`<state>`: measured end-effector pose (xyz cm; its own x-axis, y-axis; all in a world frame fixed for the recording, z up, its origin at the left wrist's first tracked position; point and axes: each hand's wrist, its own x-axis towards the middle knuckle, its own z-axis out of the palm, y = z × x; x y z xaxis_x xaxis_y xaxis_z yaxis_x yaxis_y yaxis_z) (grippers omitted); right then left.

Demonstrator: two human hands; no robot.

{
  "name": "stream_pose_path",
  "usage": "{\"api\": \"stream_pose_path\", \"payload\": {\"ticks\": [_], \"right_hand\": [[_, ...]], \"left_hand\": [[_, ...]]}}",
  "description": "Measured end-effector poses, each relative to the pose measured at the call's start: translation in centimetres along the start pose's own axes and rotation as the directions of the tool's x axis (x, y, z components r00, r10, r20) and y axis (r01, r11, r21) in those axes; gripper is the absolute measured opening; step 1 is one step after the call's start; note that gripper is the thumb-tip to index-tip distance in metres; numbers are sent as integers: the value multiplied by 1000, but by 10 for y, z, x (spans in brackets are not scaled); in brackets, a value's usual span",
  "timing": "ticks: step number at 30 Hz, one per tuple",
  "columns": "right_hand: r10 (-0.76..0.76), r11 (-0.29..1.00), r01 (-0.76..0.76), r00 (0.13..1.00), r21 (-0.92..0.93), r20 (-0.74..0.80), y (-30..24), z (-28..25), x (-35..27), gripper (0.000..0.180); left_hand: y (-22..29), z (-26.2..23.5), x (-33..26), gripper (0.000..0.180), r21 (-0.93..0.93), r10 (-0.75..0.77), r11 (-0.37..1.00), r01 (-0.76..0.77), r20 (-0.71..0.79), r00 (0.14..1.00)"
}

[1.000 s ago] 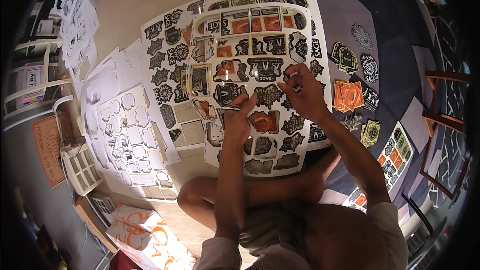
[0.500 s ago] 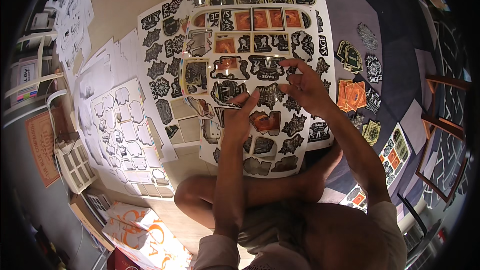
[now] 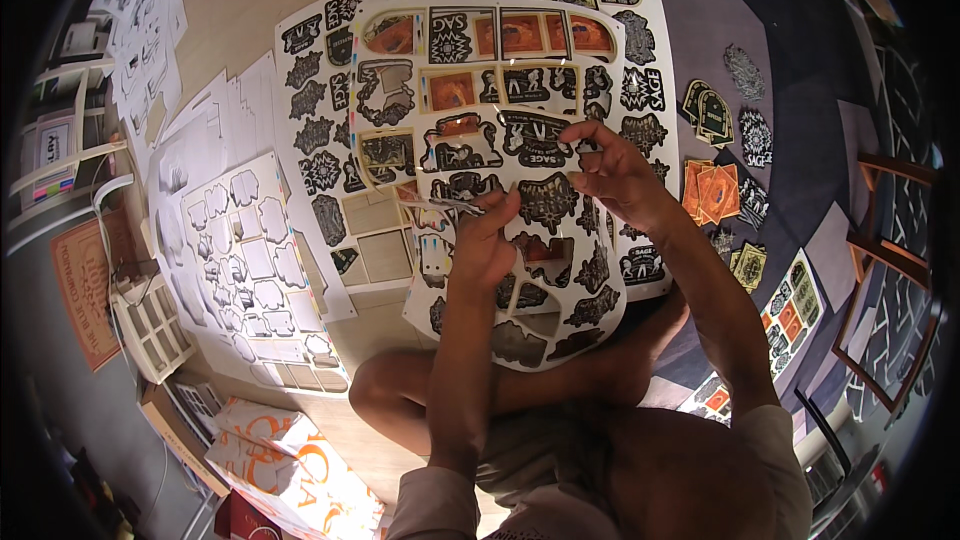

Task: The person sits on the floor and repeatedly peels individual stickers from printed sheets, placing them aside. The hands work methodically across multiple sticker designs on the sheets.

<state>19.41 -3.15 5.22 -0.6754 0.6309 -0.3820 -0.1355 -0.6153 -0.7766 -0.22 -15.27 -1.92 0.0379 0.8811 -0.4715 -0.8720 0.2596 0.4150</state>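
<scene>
A white sheet of die-cut stickers (image 3: 468,325) hangs bowed over my crossed legs, printed with black, gold and orange designs. Some of its shapes are see-through cutouts. My left hand (image 3: 487,240) pinches this sheet near its left side, thumb and fingers closed, with a crumpled fold beside the fingertips. My right hand (image 3: 620,175) is over the sheet's right side, thumb and forefinger curled but apart, next to a black emblem sticker (image 3: 535,138). The other right fingers are partly hidden. Beneath lie more printed sticker sheets (image 3: 650,48), overlapping.
Loose stickers lie in groups on dark floor at right: orange cards (image 3: 712,190), arched black-gold pieces (image 3: 708,112) and black emblems (image 3: 755,137). At left are a spent cutout sheet (image 3: 250,240) and white paper scraps (image 3: 140,20). A wooden frame (image 3: 880,255) stands right; a white-orange bag (image 3: 290,455) lies lower left.
The held sheet has shifted and now bows more, its lower edge dropping toward my legs. My right fingers have curled in slightly, and my left hand has moved a little lower.
</scene>
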Motion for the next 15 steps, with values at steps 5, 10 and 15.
{"api": "stream_pose_path", "payload": {"ticks": [5,10,15], "right_hand": [[36,999,-36,999,-1,-25,-5,5,0,48],[-45,919,-28,984,-394,-173,-7,19,-13,41],[-84,887,-2,983,-462,-166,1,15,-9,37]], "left_hand": [[7,16,-2,33,-14,-48,999,48,-34,998],[19,42,-23,24,329,166,934,-136,-64,984],[23,57,-20,29,459,109,888,-16,-177,978]]}}
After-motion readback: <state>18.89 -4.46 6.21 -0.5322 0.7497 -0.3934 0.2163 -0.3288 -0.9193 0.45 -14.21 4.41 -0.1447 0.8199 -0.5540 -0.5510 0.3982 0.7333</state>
